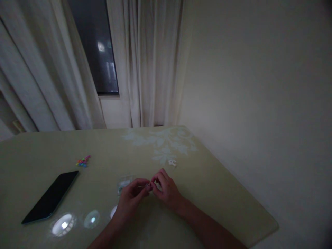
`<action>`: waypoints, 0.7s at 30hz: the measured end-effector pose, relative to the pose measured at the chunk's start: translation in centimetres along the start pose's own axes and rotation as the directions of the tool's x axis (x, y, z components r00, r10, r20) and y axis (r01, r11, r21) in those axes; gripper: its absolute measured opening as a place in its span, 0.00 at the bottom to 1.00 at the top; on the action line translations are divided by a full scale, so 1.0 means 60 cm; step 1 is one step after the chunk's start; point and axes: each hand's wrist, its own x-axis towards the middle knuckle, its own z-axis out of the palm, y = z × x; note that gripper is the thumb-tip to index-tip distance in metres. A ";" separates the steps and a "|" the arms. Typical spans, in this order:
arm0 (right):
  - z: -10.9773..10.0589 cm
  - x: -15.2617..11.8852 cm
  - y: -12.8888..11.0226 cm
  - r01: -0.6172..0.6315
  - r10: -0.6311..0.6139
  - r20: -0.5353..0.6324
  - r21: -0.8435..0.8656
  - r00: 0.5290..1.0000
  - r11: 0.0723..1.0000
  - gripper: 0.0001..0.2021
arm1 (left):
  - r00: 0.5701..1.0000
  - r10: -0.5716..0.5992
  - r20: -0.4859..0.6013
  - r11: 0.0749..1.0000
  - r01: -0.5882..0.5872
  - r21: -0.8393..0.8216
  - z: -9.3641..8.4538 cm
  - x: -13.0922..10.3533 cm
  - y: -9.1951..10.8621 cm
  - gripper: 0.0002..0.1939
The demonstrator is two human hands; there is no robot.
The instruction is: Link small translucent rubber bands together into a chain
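Observation:
Over the table my left hand (132, 194) and my right hand (166, 188) meet fingertip to fingertip, both closed in a pinch. Between them is a tiny dark object (148, 187), too small and dim to name. A thin pale strand (141, 186) seems to run from it along the left fingers. Just behind my left hand lies a clear plastic packet or box (124, 182), partly covered by that hand. Beyond my right hand rests a small white piece (172, 162) whose kind I cannot make out.
A pale, glossy table (103, 148) with a white floral pattern reflects round lights near its front. On the left lie a black tablet (52, 197) and a small pile of bright coloured pieces (83, 161). Curtains (155, 62) hang behind, and a wall (254, 86) borders the right side.

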 end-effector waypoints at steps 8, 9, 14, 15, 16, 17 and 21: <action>0.001 -0.003 0.000 0.034 -0.033 -0.020 0.052 0.999 0.998 0.03 | 0.999 0.035 -0.012 0.999 -0.035 -0.005 -0.003 0.002 -0.010 0.19; 0.001 -0.003 0.001 0.040 -0.039 -0.023 0.058 0.999 0.998 0.04 | 0.999 0.039 -0.025 0.999 -0.039 -0.006 -0.005 0.002 -0.012 0.19; 0.003 -0.004 0.005 0.076 -0.073 -0.046 0.063 0.996 0.995 0.06 | 0.999 0.015 -0.042 0.999 -0.016 -0.036 -0.007 0.002 -0.018 0.20; 0.003 -0.004 0.006 0.080 -0.077 -0.050 0.062 0.996 0.995 0.06 | 0.999 0.012 -0.040 0.999 -0.014 -0.036 -0.007 0.002 -0.019 0.20; 0.003 -0.004 0.007 0.084 -0.081 -0.053 0.061 0.995 0.995 0.06 | 0.999 0.013 -0.039 0.999 -0.014 -0.033 -0.007 0.002 -0.018 0.20; 0.004 -0.004 0.008 0.088 -0.084 -0.056 0.062 0.995 0.994 0.06 | 0.999 0.016 -0.038 0.999 -0.017 -0.027 -0.007 0.002 -0.018 0.20; 0.007 -0.004 0.009 0.119 -0.113 -0.081 0.062 0.990 0.991 0.03 | 0.998 0.046 -0.033 0.999 -0.045 0.010 -0.006 0.001 -0.013 0.20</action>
